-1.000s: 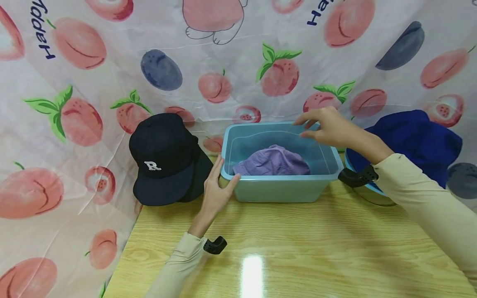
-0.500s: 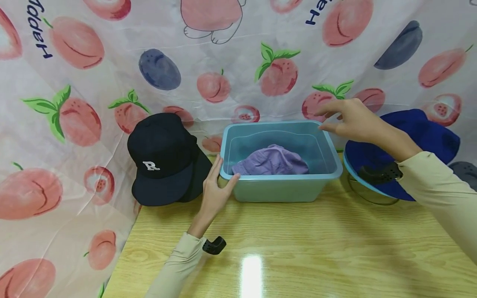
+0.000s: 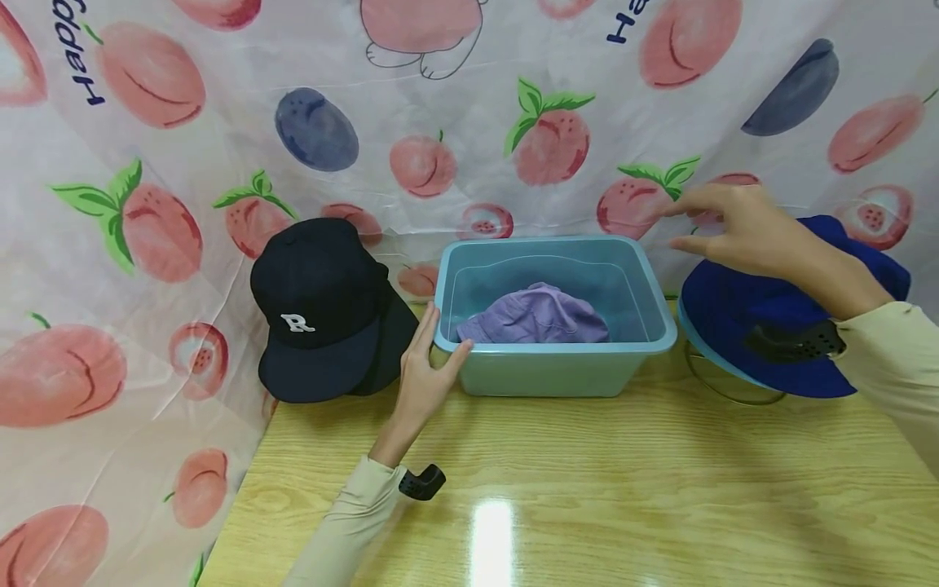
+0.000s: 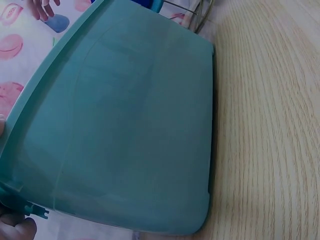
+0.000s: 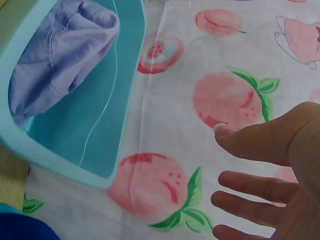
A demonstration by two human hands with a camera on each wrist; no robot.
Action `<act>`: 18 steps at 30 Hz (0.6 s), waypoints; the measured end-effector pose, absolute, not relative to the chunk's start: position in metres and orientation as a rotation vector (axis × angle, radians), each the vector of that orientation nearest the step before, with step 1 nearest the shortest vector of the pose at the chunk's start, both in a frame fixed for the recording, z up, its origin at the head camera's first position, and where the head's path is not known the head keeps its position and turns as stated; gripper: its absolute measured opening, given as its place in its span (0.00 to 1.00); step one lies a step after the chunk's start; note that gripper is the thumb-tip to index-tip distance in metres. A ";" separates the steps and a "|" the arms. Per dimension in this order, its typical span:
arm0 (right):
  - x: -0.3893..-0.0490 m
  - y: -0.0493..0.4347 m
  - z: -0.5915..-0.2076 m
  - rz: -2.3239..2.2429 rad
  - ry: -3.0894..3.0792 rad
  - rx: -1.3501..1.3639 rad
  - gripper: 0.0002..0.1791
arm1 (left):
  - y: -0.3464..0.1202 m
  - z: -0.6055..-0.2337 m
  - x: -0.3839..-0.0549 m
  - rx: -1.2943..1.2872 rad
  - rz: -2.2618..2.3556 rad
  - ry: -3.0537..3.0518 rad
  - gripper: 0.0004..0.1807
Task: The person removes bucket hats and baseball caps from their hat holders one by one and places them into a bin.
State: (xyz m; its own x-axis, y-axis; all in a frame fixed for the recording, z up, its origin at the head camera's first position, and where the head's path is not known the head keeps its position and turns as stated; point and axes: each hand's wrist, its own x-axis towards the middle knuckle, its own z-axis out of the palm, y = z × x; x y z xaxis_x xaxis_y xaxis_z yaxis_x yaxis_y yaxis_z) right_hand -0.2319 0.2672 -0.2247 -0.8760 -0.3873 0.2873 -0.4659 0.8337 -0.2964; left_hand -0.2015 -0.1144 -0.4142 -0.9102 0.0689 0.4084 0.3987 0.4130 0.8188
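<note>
A light-blue plastic bin [image 3: 543, 373] stands on the table with a purple cloth cap [image 3: 539, 316] lying inside it. My left hand [image 3: 425, 383] rests on the bin's near left corner, thumb at the front rim and straight fingers along the side. The left wrist view is mostly filled by the bin's wall [image 4: 125, 115]. In the air right of the bin, my right hand [image 3: 756, 232] holds nothing, its fingers loosely bent and apart from the thumb. It partly covers a blue brimmed hat [image 3: 734, 314] in the head view.
Left of the bin sits a black cap [image 3: 323, 302] with a white letter R, another dark brim behind it. The blue hat lies over a light-blue rimmed item on a wire stand [image 3: 726, 391]. A fruit-print cloth [image 3: 455, 98] hangs behind the wooden table [image 3: 557, 489].
My right hand has moved from over the bin's far right edge to the right, in front of the blue hat. The left hand has stayed at the bin's corner.
</note>
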 end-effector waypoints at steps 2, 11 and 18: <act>-0.232 0.272 -0.225 0.513 -2.794 0.657 0.22 | -0.114 -0.414 -0.201 -0.410 -1.495 -2.360 0.43; -0.227 0.290 -0.227 0.505 -2.775 0.659 0.21 | -0.115 -0.413 -0.201 -0.421 -1.489 -2.356 0.42; -0.225 0.304 -0.227 0.473 -2.808 0.601 0.24 | -0.115 -0.413 -0.201 -0.423 -1.501 -2.356 0.43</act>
State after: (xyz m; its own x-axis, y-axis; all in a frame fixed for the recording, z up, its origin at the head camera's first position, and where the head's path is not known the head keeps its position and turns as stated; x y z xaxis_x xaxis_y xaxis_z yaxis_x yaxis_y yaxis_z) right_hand -0.2252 0.3043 -0.2274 -0.8892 -0.3563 0.2872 -0.4307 0.8637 -0.2619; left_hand -0.2010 -0.1150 -0.4128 -0.9067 0.0783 0.4144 0.4086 0.4061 0.8174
